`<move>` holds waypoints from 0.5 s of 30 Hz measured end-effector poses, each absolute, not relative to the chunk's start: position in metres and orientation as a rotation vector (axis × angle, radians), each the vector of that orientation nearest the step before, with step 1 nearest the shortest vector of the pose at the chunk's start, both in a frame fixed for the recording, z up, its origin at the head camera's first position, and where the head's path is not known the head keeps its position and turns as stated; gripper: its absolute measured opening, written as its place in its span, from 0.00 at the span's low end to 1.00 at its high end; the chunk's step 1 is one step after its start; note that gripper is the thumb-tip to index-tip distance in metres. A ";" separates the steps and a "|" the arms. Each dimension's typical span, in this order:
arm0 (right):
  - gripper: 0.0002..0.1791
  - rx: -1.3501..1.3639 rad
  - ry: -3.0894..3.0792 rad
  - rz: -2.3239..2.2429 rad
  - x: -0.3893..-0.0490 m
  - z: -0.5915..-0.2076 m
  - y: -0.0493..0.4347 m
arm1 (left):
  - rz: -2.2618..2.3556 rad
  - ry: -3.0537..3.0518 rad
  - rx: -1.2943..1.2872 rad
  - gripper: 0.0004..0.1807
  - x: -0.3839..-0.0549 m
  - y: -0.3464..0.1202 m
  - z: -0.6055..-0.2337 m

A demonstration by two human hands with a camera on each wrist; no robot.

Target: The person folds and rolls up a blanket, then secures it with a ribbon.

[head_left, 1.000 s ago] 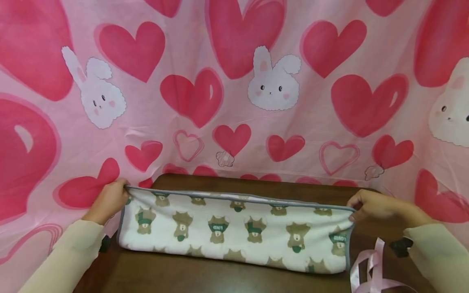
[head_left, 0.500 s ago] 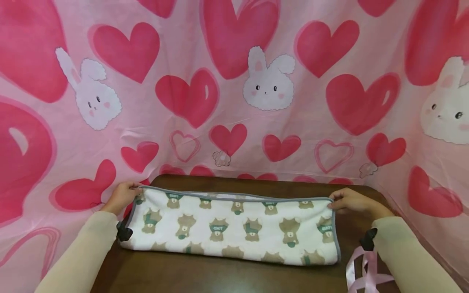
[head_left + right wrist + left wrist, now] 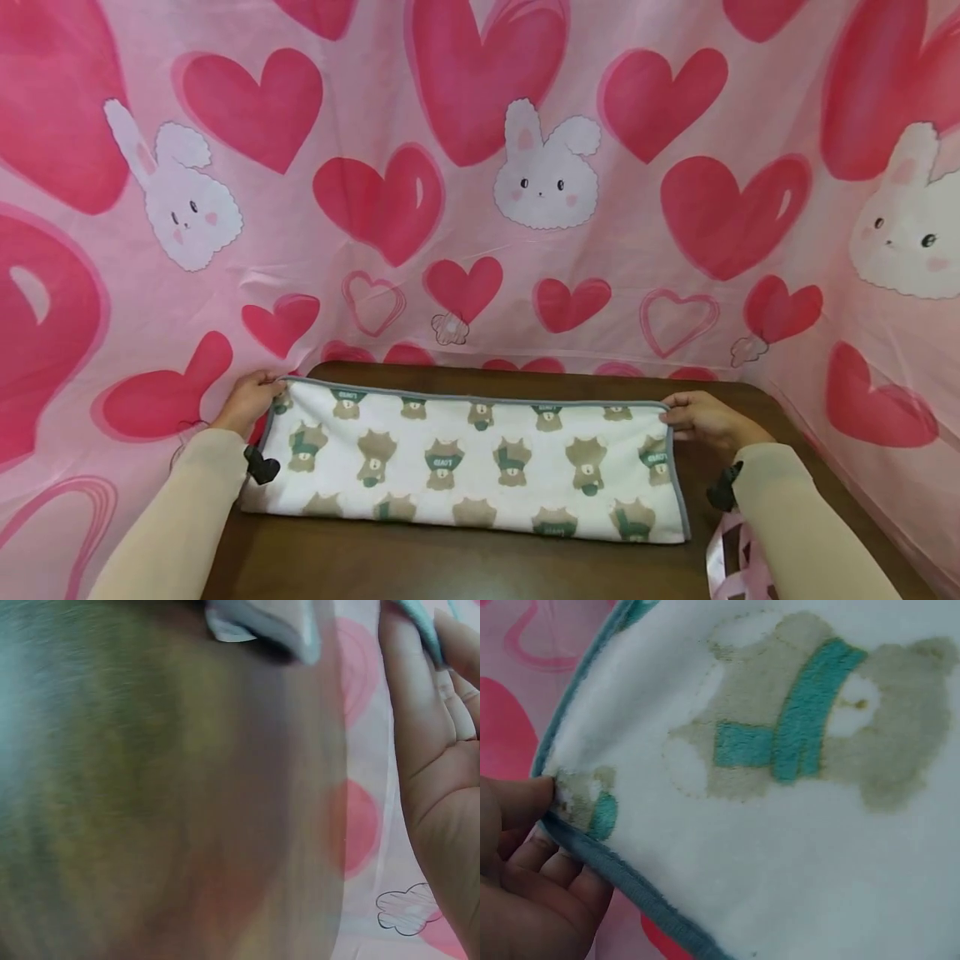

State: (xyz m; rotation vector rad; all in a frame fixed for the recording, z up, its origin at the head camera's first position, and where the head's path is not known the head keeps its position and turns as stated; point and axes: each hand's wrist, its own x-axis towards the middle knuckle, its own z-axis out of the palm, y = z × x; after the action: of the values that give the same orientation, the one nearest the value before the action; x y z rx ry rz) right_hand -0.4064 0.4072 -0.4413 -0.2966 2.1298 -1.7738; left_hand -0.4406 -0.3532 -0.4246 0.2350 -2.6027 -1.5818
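Note:
A folded white towel (image 3: pixel 480 467) with brown bears in green scarves and grey-blue edging spans the front half of the table. My left hand (image 3: pixel 247 404) pinches its far left corner between thumb and fingers. In the left wrist view that corner of the towel (image 3: pixel 780 862) lies between the thumb and the fingers of the left hand (image 3: pixel 536 892). At the far right corner my right hand (image 3: pixel 708 419) holds the edging. The right wrist view has the right hand (image 3: pixel 439 750) with the trim between thumb and fingers. The towel's long far edge is stretched between both hands.
A brown wooden table (image 3: pixel 465 575) lies under the towel. Pink ribbon (image 3: pixel 731 558) lies at the front right, partly behind the right sleeve. A pink cloth (image 3: pixel 480 242) with hearts and rabbits hangs along the back and both sides.
Both hands have come closer together, still holding the corners. The towel's sagging far edge is now straighter, and the gap between its layers there no longer shows.

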 end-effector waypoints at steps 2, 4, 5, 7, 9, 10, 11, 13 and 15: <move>0.06 -0.279 2.107 -1.826 -0.409 -0.439 0.410 | -1.595 -2.576 0.251 0.24 -0.444 -0.354 -0.426; 0.07 -0.275 2.099 -1.853 -0.412 -0.438 0.412 | -1.593 -2.559 0.277 0.25 -0.448 -0.354 -0.427; 0.07 -0.272 2.104 -1.859 -0.414 -0.438 0.412 | -1.588 -2.557 0.289 0.24 -0.450 -0.353 -0.428; 0.07 -0.248 2.132 -1.853 -0.417 -0.440 0.410 | -1.573 -2.551 0.304 0.24 -0.453 -0.352 -0.430; 0.10 -0.215 2.166 -1.837 -0.420 -0.444 0.407 | -1.560 -2.544 0.308 0.23 -0.456 -0.351 -0.433; 0.11 -0.194 2.185 -1.829 -0.421 -0.447 0.404 | -1.558 -2.536 0.310 0.22 -0.457 -0.350 -0.435; 0.13 -0.161 2.199 -1.832 -0.423 -0.450 0.401 | -1.559 -2.525 0.315 0.21 -0.458 -0.349 -0.437; 0.15 -0.099 2.221 -1.838 -0.425 -0.456 0.395 | -1.571 -2.502 0.316 0.19 -0.461 -0.349 -0.442; 0.15 -0.059 2.238 -1.846 -0.426 -0.463 0.389 | -1.584 -2.479 0.311 0.17 -0.463 -0.348 -0.447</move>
State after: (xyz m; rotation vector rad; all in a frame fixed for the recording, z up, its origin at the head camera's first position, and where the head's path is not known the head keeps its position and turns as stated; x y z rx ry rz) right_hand -0.4260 0.3891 -0.4625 -0.0587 2.2378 -1.8459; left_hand -0.4627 -0.3484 -0.4467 0.3109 -2.4789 -1.5840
